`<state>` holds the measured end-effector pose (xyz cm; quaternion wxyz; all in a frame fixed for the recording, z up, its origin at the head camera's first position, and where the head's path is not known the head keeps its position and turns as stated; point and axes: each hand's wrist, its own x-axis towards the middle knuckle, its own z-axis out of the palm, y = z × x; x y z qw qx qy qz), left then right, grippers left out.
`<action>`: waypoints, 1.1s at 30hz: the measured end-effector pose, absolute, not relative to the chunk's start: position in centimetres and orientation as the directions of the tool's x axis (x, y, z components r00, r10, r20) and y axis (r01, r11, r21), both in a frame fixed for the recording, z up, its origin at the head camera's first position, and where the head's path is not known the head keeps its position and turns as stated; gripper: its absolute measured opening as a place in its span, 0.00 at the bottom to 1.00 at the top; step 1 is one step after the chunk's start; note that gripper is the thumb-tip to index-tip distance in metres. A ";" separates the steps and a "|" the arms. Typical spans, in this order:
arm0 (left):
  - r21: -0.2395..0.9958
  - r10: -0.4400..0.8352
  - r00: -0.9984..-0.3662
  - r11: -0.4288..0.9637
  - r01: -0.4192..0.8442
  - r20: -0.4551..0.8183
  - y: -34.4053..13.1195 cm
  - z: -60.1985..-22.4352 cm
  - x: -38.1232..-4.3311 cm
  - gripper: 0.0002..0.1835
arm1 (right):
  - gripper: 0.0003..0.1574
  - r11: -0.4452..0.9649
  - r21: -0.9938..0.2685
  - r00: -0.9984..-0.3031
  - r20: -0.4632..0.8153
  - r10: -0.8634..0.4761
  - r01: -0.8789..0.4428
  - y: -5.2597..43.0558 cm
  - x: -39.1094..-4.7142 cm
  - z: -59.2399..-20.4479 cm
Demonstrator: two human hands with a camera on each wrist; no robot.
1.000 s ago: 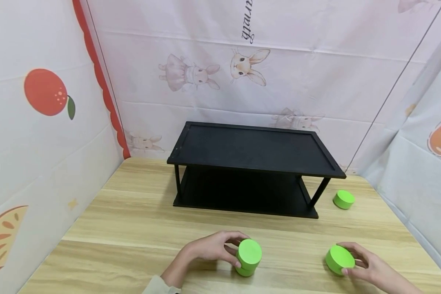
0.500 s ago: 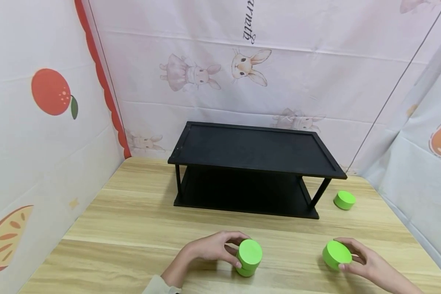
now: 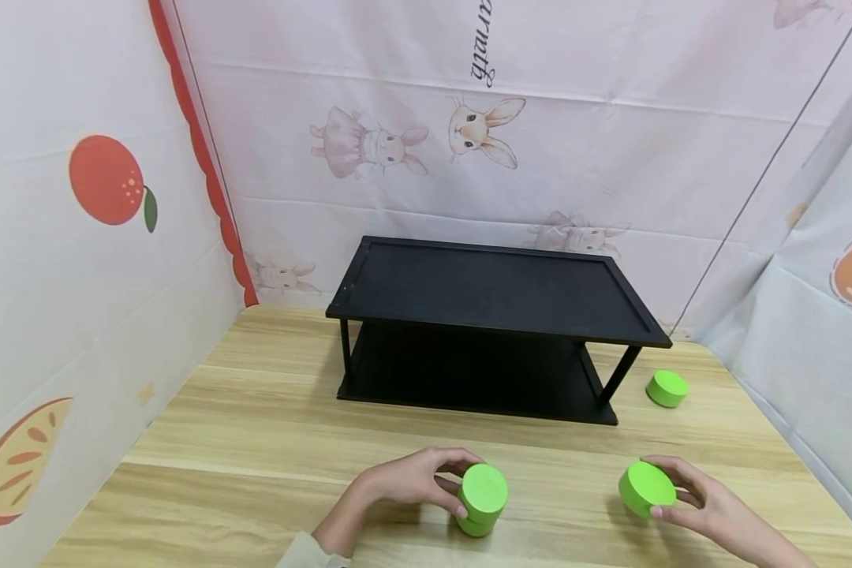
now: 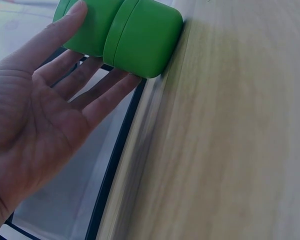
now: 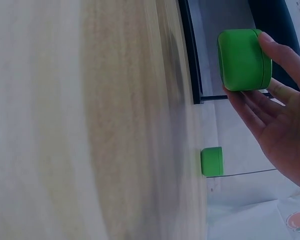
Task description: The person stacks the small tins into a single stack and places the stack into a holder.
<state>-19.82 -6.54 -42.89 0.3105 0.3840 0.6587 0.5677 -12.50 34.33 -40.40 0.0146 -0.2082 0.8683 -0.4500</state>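
Two green round lidded tins stand stacked on the table near its front. My left hand (image 3: pixel 426 479) grips this stack, thumb on the upper tin (image 3: pixel 485 487) and fingers along the far side. In the left wrist view the lower tin (image 4: pixel 149 40) has its base against the wood, and the fingertips reach down to it. Farther right, my right hand (image 3: pixel 699 497) holds a third green tin (image 3: pixel 644 487) between thumb and fingers. The right wrist view shows that tin (image 5: pixel 242 60) raised off the tabletop, with a lid seam near the thumb.
A black two-level rack (image 3: pixel 497 288) stands at the back of the wooden table (image 3: pixel 255 442). Another green tin (image 3: pixel 667 388) sits right of the rack. Printed cloth walls (image 3: pixel 397 47) enclose the table at the back and both sides.
My right hand has lifted its tin off the table and shifted it slightly left and away from me. The left hand stays on the stack.
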 end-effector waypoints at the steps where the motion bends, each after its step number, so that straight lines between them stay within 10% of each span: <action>1: 0.986 0.858 -0.513 0.061 0.154 0.027 -6.5 -42.9 -19.8 0.28 | 0.32 0.508 -0.787 -0.912 0.166 -0.375 -0.352 34.3 -12.5 -40.4; 33: 0.985 0.851 -0.523 0.041 0.169 0.054 -6.5 -42.7 -19.9 0.28 | 0.33 0.555 -0.747 -0.909 0.161 -0.384 -0.367 31.9 -13.2 -39.0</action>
